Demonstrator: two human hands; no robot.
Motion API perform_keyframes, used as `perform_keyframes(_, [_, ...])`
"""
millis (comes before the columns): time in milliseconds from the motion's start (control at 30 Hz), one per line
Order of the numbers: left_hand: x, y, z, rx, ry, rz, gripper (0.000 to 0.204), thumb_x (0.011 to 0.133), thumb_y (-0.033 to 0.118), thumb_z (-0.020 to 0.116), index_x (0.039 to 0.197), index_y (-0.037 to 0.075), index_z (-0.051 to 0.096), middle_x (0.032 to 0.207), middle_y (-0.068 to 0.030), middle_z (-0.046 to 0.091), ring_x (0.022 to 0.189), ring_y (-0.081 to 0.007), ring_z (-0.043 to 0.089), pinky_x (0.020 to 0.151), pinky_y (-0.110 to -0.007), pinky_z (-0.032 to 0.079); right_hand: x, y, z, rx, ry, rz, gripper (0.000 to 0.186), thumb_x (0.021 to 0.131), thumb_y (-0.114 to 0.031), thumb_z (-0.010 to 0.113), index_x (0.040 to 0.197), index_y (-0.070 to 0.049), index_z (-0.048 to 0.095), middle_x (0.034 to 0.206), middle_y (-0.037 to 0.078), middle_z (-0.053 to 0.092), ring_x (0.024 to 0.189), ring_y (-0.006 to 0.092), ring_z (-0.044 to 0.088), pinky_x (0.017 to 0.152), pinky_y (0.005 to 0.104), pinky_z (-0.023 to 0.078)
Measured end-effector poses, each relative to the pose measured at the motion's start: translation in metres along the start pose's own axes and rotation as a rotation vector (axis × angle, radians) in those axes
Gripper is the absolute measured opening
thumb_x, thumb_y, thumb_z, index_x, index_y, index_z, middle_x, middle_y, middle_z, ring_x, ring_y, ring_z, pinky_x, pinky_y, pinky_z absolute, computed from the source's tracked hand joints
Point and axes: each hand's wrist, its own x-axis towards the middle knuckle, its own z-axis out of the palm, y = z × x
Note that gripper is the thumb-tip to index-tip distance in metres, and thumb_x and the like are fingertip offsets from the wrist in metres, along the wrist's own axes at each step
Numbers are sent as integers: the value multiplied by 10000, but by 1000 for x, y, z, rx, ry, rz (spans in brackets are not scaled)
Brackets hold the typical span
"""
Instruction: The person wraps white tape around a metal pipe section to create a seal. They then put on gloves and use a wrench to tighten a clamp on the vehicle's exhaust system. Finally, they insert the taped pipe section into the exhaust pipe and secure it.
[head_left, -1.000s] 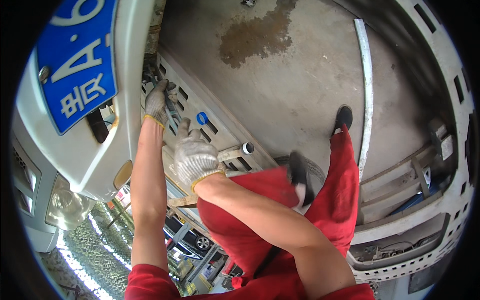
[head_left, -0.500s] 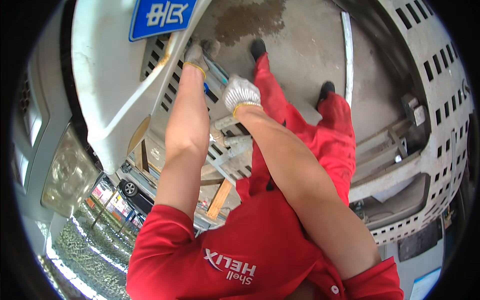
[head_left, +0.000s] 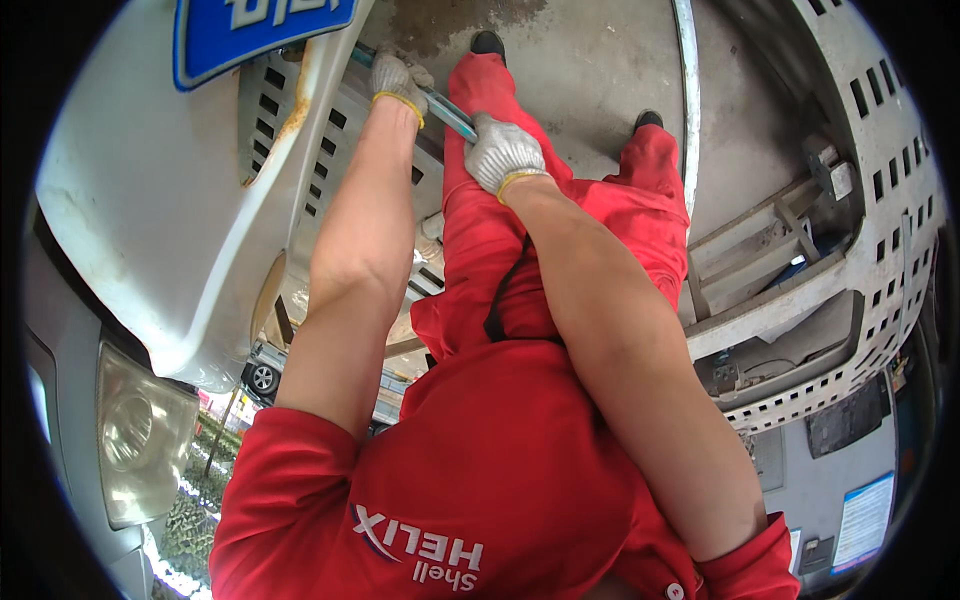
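Note:
Both of my hands wear light knitted gloves with yellow cuffs and are on one long, slim tool. It is a silver and teal bar (head_left: 448, 113); its exact kind cannot be made out. My left hand (head_left: 398, 76) is closed round its upper part, beside the white vehicle's bumper (head_left: 225, 180). My right hand (head_left: 503, 153) is wrapped round the lower end, in front of my red trouser leg. The far end of the bar runs up past my left hand toward the bumper's edge, where it is partly hidden.
A blue number plate (head_left: 265, 35) is on the bumper. Slotted pale metal rails (head_left: 890, 230) curve along the right. A headlamp (head_left: 145, 430) stands at lower left. A long pale metal strip (head_left: 689, 90) crosses the grey floor (head_left: 590, 60), which has a dark wet stain.
My right hand has moved up and right, and more of the bar shows between my hands. The bumper and plate have shifted left and up in view.

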Motion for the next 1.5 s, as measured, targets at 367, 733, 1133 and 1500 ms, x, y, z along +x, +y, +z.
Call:
perform_keyframes(367, [17, -12, 6, -6, 95, 55, 361, 1077, 460, 542, 860, 183, 460, 646, 39, 334, 457, -119, 295, 405, -274, 262, 6, 7, -4, 14, -33, -6, 346, 982, -282, 560, 1245, -96, 684, 1063, 296, 744, 1042, 490, 710, 929, 579, 556])
perform_keyframes(733, [16, -21, 17, -17, 102, 69, 392, 1079, 499, 562, 873, 176, 478, 631, 35, 340, 458, -127, 308, 409, -287, 255, 25, 27, 1, -11, -1, -60, 319, 987, -280, 564, 1210, -86, 685, 1019, 293, 751, 996, 486, 725, 896, 586, 567])
perform_keyframes(1133, [23, -20, 1, -125, -14, 61, 434, 1081, 532, 587, 897, 144, 527, 638, 2, 425, 450, -159, 384, 412, -304, 291, 17, 20, 4, -66, -3, -76, 302, 1012, -294, 560, 1186, -65, 653, 957, 277, 758, 936, 472, 743, 840, 579, 584])
perform_keyframes(1500, [16, -31, 7, -122, -127, -29, 346, 1068, 411, 574, 842, 169, 475, 618, 23, 351, 424, -135, 302, 398, -298, 261, 30, 26, 1, -75, -13, -64, 320, 1020, -309, 554, 1196, -61, 653, 967, 271, 759, 941, 461, 742, 843, 573, 579])
